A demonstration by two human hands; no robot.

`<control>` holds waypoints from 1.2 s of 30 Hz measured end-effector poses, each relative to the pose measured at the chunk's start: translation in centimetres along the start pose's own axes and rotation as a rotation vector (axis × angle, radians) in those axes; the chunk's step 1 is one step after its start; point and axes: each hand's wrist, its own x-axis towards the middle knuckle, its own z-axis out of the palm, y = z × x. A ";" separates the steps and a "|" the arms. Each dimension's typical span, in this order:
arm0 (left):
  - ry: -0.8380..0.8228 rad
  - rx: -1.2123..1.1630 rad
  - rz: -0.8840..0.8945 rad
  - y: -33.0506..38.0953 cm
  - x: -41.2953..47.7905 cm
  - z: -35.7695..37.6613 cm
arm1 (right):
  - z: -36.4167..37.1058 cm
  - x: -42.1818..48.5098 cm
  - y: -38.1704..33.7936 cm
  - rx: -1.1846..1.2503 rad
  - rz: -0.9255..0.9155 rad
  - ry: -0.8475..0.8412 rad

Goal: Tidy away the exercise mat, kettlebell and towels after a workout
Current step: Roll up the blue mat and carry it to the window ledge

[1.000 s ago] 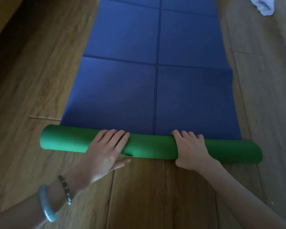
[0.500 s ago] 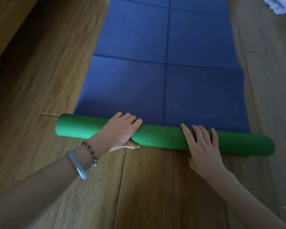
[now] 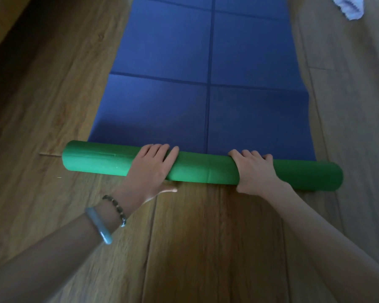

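The exercise mat [image 3: 206, 84] lies on the wooden floor, blue side up, stretching away from me. Its near end is rolled into a green tube [image 3: 201, 170] lying across the floor. My left hand [image 3: 151, 169] grips the tube left of its middle, fingers over the top and thumb low on the near side. My right hand [image 3: 254, 171] grips it right of the middle, fingers curled over the top. A white towel [image 3: 350, 7] lies crumpled on the floor at the far right, cut off by the frame edge. No kettlebell is in view.
Wooden floor planks [image 3: 195, 248] run on both sides of the mat and in front of me. A dark strip, perhaps a wall base or furniture [image 3: 7, 36], borders the floor at the far left.
The green tube has rolled away from me over the blue mat and looks thicker. Both hands have shifted and now wrap over its top.
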 end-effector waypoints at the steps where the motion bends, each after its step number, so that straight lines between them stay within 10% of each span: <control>1: -0.047 -0.001 -0.025 0.1 0.4 -0.4 | -0.2 0.1 0.0 0.000 -0.004 -0.017; 12: -0.309 0.038 0.013 0.6 -1.7 -1.9 | 0.1 -3.1 -1.6 0.062 -0.062 -0.301; 20: -0.494 -0.213 0.023 -1.0 0.7 -2.6 | 5.1 -6.1 -1.2 -0.041 -0.037 0.328; 31: 0.060 -0.077 0.072 0.0 -2.1 -0.1 | 2.2 -2.7 -0.3 -0.043 -0.090 0.093; 36: 0.046 -0.066 0.001 -0.3 -0.4 -0.2 | -0.3 -0.5 0.4 0.054 -0.121 -0.143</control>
